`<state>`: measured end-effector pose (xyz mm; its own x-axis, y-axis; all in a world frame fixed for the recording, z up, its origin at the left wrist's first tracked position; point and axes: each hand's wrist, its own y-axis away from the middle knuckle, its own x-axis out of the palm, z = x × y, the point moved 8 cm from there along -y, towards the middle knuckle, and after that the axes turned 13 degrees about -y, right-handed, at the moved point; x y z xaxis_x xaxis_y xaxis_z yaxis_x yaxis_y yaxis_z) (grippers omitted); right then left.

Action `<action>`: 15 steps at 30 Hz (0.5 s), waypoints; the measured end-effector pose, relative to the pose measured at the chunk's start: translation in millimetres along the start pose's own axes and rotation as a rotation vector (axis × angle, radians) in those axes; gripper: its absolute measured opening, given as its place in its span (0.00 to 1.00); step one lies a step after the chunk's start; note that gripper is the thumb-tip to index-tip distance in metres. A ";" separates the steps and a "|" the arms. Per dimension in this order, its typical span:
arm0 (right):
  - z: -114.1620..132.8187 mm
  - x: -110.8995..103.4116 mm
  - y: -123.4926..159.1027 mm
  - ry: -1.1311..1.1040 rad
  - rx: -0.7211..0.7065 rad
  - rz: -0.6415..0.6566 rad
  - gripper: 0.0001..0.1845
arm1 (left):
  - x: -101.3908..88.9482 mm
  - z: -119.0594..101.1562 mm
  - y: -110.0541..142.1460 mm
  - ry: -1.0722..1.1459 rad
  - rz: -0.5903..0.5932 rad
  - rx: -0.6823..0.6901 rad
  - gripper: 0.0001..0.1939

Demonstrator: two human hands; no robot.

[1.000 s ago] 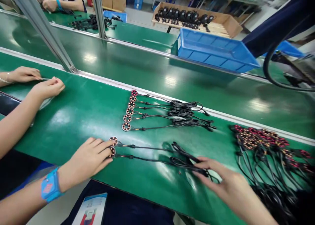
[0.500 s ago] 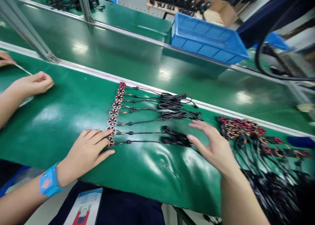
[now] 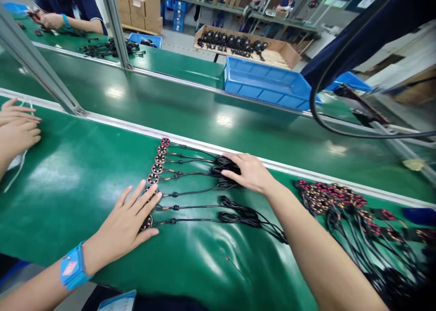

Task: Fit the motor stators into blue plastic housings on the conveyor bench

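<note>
Several small round coil parts (image 3: 157, 168) lie in a slanted row on the green belt (image 3: 68, 184), each with a black cable (image 3: 190, 206) running right to a coiled bundle (image 3: 238, 215). My left hand (image 3: 127, 222), with a blue wrist strap, lies flat with fingers spread over the nearest coils of the row. My right hand (image 3: 250, 172) rests palm down, fingers stretched, on the upper cable bundles (image 3: 223, 163).
A heap of loose coil parts and cables (image 3: 340, 202) lies at the right. Another person's hands (image 3: 17, 129) work at the left edge. A blue bin (image 3: 265, 81) stands behind the metal rail (image 3: 190, 140). A slanted metal post (image 3: 37, 66) rises at the left.
My right hand has moved up and left from beside the lower bundles onto the upper cable bundles. My left hand has spread its fingers over the lowest coils.
</note>
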<state>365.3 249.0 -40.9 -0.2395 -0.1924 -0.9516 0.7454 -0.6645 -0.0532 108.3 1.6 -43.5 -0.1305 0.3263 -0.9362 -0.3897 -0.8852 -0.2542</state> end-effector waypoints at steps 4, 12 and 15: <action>4.7 2.4 31.1 0.023 0.011 0.044 0.47 | 7.4 1.0 3.2 0.022 0.036 0.056 0.38; 35.1 11.3 96.6 -0.044 0.088 0.166 0.70 | 19.1 18.5 6.2 0.166 0.150 0.166 0.40; 43.6 19.2 107.2 -0.006 0.097 0.205 0.80 | 20.3 22.4 5.0 0.193 0.163 0.216 0.41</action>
<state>413.5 142.7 -51.7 -0.0934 -0.3344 -0.9378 0.7153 -0.6777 0.1704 83.4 11.2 -58.3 -0.0401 0.0986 -0.9943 -0.5646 -0.8232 -0.0589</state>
